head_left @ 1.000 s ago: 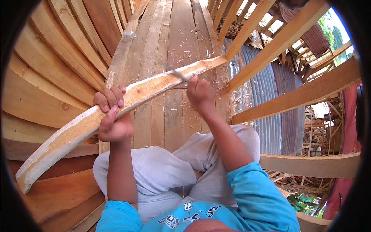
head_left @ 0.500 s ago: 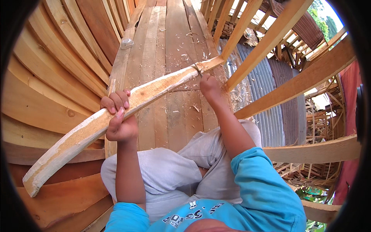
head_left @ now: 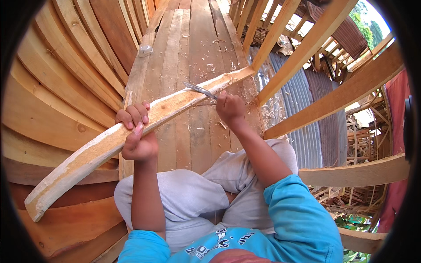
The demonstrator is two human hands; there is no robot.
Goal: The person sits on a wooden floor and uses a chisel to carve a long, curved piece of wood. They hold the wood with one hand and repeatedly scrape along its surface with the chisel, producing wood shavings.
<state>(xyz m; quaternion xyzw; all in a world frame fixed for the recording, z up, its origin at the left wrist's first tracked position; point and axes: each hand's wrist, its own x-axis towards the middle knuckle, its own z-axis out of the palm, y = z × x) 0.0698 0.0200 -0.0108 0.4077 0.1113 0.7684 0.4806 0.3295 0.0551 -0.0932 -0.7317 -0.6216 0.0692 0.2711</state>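
Note:
A long, curved piece of wood (head_left: 87, 157) lies slantwise before me, from the lower left up to the right. Its upper face is pale tan, with whitish bark-like strips along the edges. My left hand (head_left: 138, 136) is closed round its middle, thumb on the near side and fingers over the far edge. In my right hand (head_left: 230, 107) is a knife (head_left: 199, 89) with a narrow metal blade; the closed fist hides its handle. The blade lies across the wood's upper face, right of my left hand.
Wood shavings (head_left: 210, 65) litter the plank floor (head_left: 199, 149). Curved boards (head_left: 66, 96) rise on the left, and wooden ribs (head_left: 302, 57) stand on the right, with corrugated metal sheets (head_left: 302, 109) beyond. A small clear object (head_left: 145, 51) sits by the left boards.
My right hand has shifted left and slightly nearer along the wood, bringing the knife blade from the far right end closer to my left hand. The left hand keeps its grip.

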